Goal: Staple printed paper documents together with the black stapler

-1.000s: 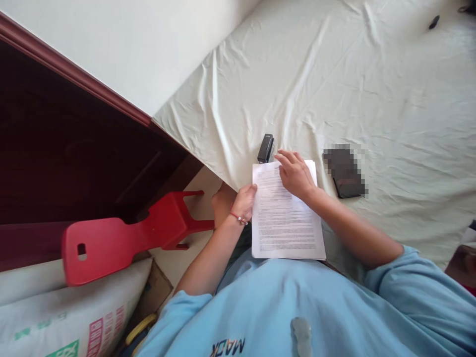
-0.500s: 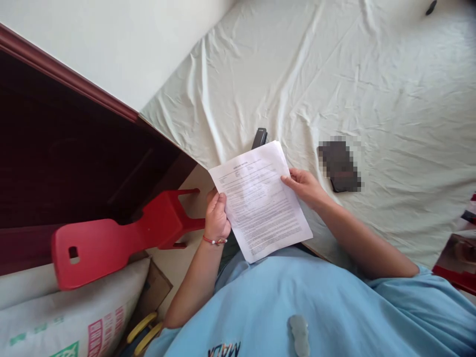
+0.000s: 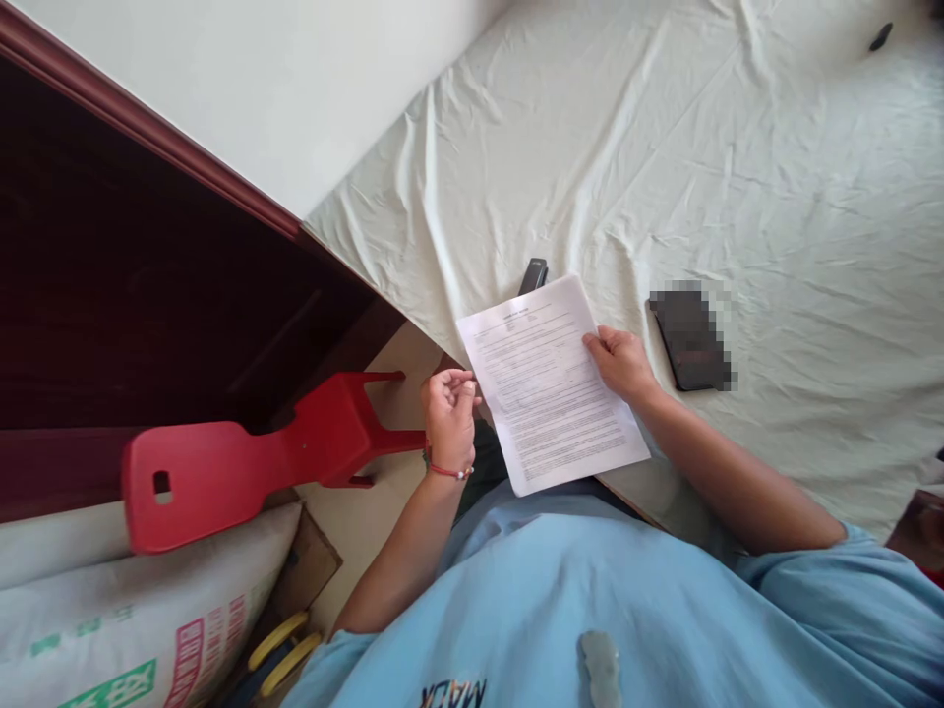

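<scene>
A stack of printed paper sheets [image 3: 553, 393] is held up above my lap at the front edge of the cloth-covered surface. My right hand [image 3: 623, 366] pinches its right edge, thumb on top and fingers behind. Beside the left edge, my left hand [image 3: 449, 418] is off the sheets, with its fingers loosely bent and apart and nothing visible in them. The fingertips come close to the paper; whether they touch it I cannot tell. A black stapler [image 3: 532, 276] sticks out past the top edge of the sheets, its lower part hidden behind them.
On the pale cloth [image 3: 664, 177] lies a dark, phone-like object [image 3: 693, 339], partly blurred, right of my right hand. A small black item [image 3: 880, 37] is at the far right. To the left stand a red plastic chair [image 3: 324, 433], a printed white sack [image 3: 147, 610] and dark wooden furniture [image 3: 147, 265].
My left hand has let go of the left edge of the sheets and its fingers have loosened. The right hand keeps its hold. The whole view has shifted slightly.
</scene>
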The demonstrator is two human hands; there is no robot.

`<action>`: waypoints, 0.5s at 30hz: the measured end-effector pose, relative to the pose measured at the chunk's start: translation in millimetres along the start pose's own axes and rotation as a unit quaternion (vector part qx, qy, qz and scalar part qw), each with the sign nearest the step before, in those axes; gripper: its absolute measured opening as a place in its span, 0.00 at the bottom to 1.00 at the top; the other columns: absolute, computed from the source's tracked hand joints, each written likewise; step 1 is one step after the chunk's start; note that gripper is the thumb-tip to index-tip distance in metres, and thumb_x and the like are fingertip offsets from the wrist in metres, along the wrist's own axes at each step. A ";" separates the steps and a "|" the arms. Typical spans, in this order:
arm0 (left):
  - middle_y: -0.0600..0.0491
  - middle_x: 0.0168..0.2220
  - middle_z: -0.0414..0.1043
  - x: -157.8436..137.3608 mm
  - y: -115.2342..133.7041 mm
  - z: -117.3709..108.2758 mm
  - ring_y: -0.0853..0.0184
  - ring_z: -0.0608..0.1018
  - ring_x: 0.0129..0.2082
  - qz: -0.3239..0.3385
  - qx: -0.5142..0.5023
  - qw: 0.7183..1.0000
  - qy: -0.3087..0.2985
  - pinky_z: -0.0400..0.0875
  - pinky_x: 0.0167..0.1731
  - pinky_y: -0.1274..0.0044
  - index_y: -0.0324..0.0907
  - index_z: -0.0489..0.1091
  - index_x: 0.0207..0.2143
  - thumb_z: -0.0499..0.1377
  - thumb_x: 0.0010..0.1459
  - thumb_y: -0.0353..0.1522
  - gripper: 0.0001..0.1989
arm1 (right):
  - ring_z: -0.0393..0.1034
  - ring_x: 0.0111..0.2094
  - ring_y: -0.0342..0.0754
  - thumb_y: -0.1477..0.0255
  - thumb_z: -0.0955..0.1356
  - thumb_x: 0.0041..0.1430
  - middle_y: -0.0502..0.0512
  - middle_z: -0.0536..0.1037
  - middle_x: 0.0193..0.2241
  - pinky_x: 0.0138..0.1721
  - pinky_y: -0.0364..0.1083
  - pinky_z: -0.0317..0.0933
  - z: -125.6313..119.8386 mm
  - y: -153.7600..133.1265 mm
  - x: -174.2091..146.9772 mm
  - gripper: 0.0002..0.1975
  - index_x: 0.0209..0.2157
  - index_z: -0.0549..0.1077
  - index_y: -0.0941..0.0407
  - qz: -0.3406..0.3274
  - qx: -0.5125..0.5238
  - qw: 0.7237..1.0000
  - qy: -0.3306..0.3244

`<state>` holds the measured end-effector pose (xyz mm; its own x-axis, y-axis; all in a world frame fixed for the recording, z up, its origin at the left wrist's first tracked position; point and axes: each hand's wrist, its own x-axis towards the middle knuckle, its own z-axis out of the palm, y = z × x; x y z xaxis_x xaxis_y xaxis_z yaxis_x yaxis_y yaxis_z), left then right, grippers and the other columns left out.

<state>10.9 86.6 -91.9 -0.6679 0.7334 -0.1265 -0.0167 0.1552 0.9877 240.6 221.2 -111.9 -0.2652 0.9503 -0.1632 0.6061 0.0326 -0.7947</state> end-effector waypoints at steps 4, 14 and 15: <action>0.48 0.38 0.76 -29.5 47.0 6.6 0.65 0.77 0.41 0.069 0.048 0.972 -0.220 0.71 0.44 0.77 0.42 0.76 0.38 0.63 0.61 0.33 0.04 | 0.60 0.27 0.46 0.62 0.61 0.64 0.49 0.65 0.21 0.31 0.47 0.52 -7.2 -5.6 1.3 0.17 0.23 0.58 0.52 0.004 -0.019 0.999 -0.026; 0.43 0.49 0.78 -141.3 66.7 122.2 0.59 0.79 0.54 0.116 -0.097 0.444 -0.883 0.72 0.56 0.78 0.38 0.74 0.43 0.60 0.62 0.39 0.13 | 0.61 0.27 0.46 0.61 0.63 0.61 0.49 0.67 0.22 0.30 0.46 0.53 -16.6 -3.7 17.1 0.15 0.23 0.64 0.53 0.012 -0.033 0.995 -0.096; 0.43 0.51 0.77 -151.9 61.6 129.6 0.60 0.78 0.56 0.114 -0.092 0.429 -0.891 0.71 0.57 0.80 0.37 0.75 0.42 0.61 0.62 0.39 0.14 | 0.62 0.26 0.46 0.61 0.63 0.61 0.49 0.68 0.22 0.30 0.46 0.53 -18.5 -3.9 18.1 0.15 0.23 0.65 0.54 0.012 -0.035 0.994 -0.104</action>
<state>207.8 70.6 -23.7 0.9600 0.0821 0.2676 -0.2693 0.0099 0.9630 247.3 244.1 -101.0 -0.3947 0.8665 -0.3054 0.6632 0.0387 -0.7474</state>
